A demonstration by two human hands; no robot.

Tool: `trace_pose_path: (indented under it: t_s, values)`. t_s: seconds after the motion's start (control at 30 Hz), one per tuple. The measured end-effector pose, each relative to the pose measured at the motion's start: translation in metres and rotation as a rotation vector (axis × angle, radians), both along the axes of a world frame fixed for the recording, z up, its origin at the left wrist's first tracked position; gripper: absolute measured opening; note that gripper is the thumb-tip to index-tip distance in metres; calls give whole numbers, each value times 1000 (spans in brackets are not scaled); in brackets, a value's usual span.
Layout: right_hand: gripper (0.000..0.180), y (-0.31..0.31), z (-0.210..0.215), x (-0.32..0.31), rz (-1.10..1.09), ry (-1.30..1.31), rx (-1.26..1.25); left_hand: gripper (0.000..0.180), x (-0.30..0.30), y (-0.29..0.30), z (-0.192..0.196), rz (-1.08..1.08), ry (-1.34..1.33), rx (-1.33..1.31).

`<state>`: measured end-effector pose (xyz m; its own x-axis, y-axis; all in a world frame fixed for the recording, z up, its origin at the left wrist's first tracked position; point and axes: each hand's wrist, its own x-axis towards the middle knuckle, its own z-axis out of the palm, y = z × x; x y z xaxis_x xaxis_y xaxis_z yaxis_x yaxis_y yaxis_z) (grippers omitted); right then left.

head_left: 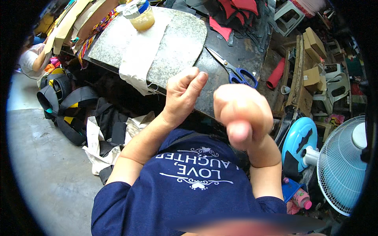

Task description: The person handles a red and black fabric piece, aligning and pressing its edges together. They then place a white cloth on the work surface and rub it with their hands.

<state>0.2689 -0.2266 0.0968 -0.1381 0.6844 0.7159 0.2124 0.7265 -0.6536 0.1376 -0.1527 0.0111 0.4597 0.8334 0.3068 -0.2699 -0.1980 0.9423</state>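
Both of my hands are raised in front of my chest, just short of the dark work table's near edge (210, 104). My left hand (183, 94) is closed, with the thumb laid along the curled fingers; nothing shows in it. To its right, my right hand (244, 112) is also curled closed, its thumb toward me, somewhat blurred; no object can be seen in it. Beyond the right hand lie scissors (232, 70) with blue handles, their blades pointing away to the left. A white cloth strip (139, 59) runs over a speckled stone slab (183, 37) past my left hand.
A jar of yellowish paste (142, 20) stands on the slab. Red and black scraps (240, 15) pile at the table's far side. Straps (65, 102) and cloth pieces lie on the floor at left. A fan (342, 165) stands at right. Another person (33, 59) is at far left.
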Motion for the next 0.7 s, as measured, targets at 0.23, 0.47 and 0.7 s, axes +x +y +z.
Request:
trace_pose_path:
  t_s: [0.23,0.47,0.7]
  values:
    - [21,0,30,-8,105,33,164,33,-3,9,9,-132,-17,21]
    - [83,44,-39,-25,-96,-261,-86,75,2,19,24,-186,-509,-43]
    - [108,66,-65,-8,-139,82,-193,81,24,-19,9,-131,-86,178]
